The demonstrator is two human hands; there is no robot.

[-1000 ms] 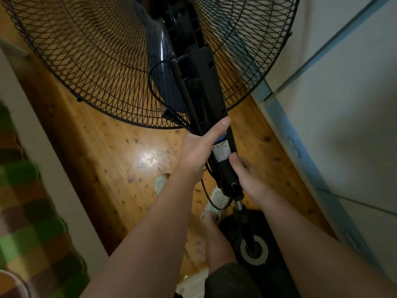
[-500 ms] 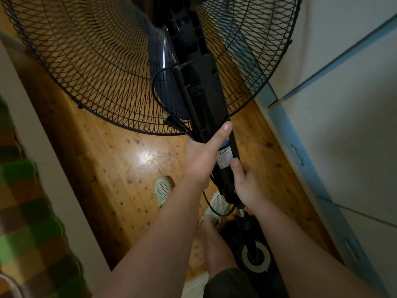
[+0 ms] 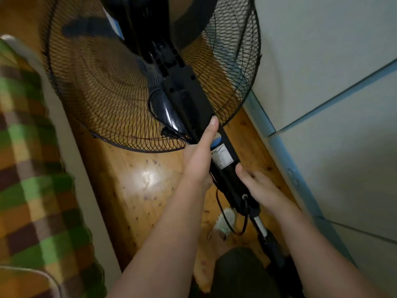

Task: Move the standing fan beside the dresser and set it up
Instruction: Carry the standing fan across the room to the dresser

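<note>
The fan (image 3: 187, 100) leans away from the person, over a narrow strip of floor between a bed and a cabinet, with both hands on its column.

On the left lies a blanket (image 3: 25, 168) in soft plaid of green, brown and cream. It lies over a bed with a plain pale side (image 3: 71, 147). The floor (image 3: 133, 190) is glossy, knotty orange wood planks with a bright glare patch. Above it hangs the fan's round cage (image 3: 103, 100) of thin black wire, with dark blades blurred inside.

The left hand (image 3: 199, 158) grips the column; its thumb lies straight up the black plastic and its fingers wrap out of sight round the far side. Just beside the thumb is a white printed label (image 3: 222, 157). A thin black cord (image 3: 223, 216) loops down from the column, past a pale perforated shoe (image 3: 225, 218) on the floor.

The right hand (image 3: 260, 190) holds the column lower down from the right, thumb against its edge and fingers curling behind. Below it the column narrows to a shiny metal pole (image 3: 261, 225). The base is mostly hidden, so I cannot tell whether it touches the floor.

On the right stands the cabinet (image 3: 333, 158), with flat matte grey-white panels edged in light blue.
</note>
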